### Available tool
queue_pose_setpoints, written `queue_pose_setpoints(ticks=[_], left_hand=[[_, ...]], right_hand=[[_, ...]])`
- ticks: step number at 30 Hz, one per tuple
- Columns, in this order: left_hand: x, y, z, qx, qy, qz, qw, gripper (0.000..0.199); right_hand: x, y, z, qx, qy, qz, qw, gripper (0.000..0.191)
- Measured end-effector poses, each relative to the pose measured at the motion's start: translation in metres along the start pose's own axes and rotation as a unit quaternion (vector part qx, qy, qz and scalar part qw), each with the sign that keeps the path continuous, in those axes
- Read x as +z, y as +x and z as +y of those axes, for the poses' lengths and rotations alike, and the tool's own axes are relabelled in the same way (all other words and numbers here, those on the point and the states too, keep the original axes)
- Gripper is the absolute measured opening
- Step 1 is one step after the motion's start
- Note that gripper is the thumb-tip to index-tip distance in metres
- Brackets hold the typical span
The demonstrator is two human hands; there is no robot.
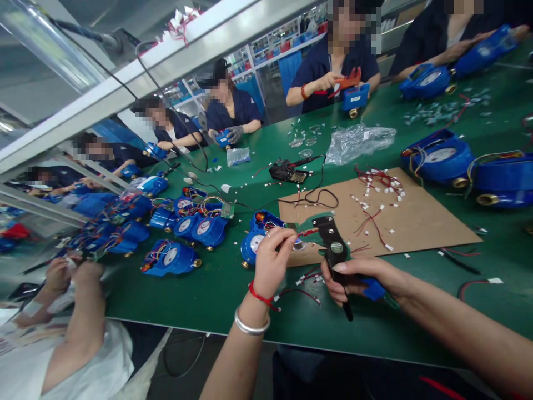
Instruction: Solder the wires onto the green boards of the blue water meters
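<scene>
Left hand (272, 253), fingers pinching red wire (308, 231) at head of black hand tool (336, 251). Right hand (355, 274), fingers wrapped round tool's handles, toward near edge of counter (216, 297).

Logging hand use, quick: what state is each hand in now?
Left hand: closed, pinching a red wire.
Right hand: closed around a black hand tool.

Between our left hand (275, 250) and a rounded silver bangle (252, 330), we wear a red cord bracelet (260, 296); below and right of the bangle, our dark clothing (333, 380) bears a red stripe (441, 387).
</scene>
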State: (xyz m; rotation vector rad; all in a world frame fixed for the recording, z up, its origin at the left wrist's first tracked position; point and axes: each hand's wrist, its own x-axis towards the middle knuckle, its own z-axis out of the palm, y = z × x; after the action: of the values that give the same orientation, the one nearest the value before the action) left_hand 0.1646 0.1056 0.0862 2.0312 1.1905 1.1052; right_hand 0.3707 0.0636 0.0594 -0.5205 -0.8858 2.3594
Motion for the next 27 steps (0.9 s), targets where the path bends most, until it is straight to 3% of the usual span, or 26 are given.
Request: queue_pose_setpoints(ticks=[11, 21, 23, 25, 27], left_hand=[[0.001, -0.003, -0.006, 0.040, 0.051, 0.016, 0.998, 0.015], [0.006, -0.010, -0.016, 0.050, 0.095, 0.004, 0.994, 0.015], [0.007, -0.013, -0.019, 0.025, 0.065, -0.015, 0.997, 0.015], [0.008, -0.017, -0.022, -0.013, 0.035, -0.022, 0.999, 0.015], [0.008, -0.020, -0.024, -0.054, 0.015, -0.014, 0.998, 0.015]], right_hand=[[0.005, 0.001, 0.006, 0.009, 0.080, -0.007, 0.997, 0.019], [0.001, 0.004, 0.018, 0.011, 0.096, 0.034, 0.995, 0.025], [-0.001, 0.000, 0.016, 0.014, 0.049, 0.062, 0.997, 0.028], [-0.004, -0.007, 0.011, 0.002, -0.086, 0.122, 0.989, 0.029], [-0.015, -0.018, 0.004, -0.019, -0.280, 0.225, 0.933, 0.031]])
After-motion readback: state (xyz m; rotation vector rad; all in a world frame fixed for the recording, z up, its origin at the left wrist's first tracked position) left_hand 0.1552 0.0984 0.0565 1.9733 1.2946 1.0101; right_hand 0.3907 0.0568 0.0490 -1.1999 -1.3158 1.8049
